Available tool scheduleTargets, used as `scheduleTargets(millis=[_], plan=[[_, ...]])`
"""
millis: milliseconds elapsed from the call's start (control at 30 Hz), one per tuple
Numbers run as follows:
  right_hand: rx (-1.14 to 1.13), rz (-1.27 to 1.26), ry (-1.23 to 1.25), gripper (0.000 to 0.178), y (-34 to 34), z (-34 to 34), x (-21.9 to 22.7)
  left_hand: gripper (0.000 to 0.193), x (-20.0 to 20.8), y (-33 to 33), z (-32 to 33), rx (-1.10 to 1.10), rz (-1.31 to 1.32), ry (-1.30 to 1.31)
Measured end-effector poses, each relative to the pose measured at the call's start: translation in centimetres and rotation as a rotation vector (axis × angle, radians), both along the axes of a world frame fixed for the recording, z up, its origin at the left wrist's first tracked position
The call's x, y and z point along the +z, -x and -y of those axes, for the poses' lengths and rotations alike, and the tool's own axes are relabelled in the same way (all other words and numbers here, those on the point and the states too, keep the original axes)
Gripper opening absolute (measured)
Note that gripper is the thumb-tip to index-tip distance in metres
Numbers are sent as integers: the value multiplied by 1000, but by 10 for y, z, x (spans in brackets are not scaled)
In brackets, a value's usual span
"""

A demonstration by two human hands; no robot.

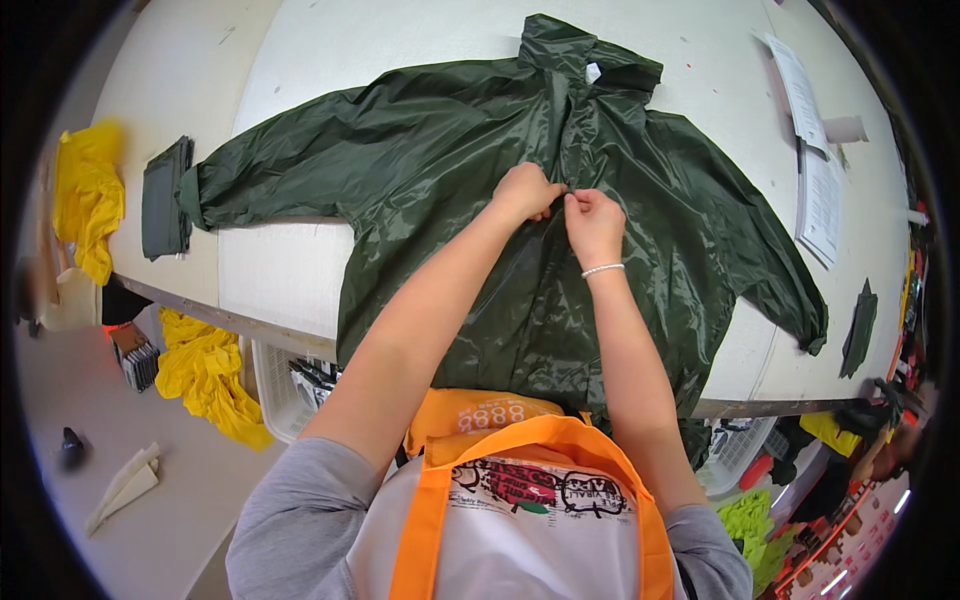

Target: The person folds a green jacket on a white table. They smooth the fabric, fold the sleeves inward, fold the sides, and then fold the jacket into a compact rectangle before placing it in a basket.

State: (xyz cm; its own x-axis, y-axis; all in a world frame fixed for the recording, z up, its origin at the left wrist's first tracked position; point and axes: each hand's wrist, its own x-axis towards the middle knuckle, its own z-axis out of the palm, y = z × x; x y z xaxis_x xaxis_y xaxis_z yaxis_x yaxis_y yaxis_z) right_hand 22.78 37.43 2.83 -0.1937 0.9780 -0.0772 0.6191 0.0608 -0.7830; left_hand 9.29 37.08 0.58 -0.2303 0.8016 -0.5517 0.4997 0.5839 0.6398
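Note:
A shiny dark green rain jacket (430, 150) lies spread on the white table (290, 275), its collar at the far side and its sleeves stretched out to left and right. Both my hands meet at the front opening, below the collar. There my left hand (527, 192) is closed in a pinch on the front edge. Close beside it, my right hand (596, 228), with a pale bracelet at the wrist, also pinches that edge. My fingers hide whatever fastener may be between them. The lower hem hangs over the near table edge.
A folded dark green fabric stack (166, 200) sits by the left cuff, and a narrow green piece (859, 330) lies at far right. Printed sheets (820, 205) rest on the right side. Yellow fabric (205, 375) and a white basket (278, 390) are below the table at left.

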Motion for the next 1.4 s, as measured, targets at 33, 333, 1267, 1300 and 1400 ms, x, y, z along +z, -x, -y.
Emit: scheduleTargets(millis=[33,333,1267,1300,1400], plan=[[18,4,-9,18,0,1,-5,45,4,-5,3,-34,-173,-62],[117,164,-50,15,7,-8,-11,24,2,-3,-23,-358,-430,110],[14,-14,178,23,18,-2,-18,25,-24,18,16,177,807,-230],[-8,-61,201,21,18,-4,-23,23,-27,18,16,195,757,-232],[-49,-54,164,21,18,-8,-40,19,-18,14,17,185,709,-218]])
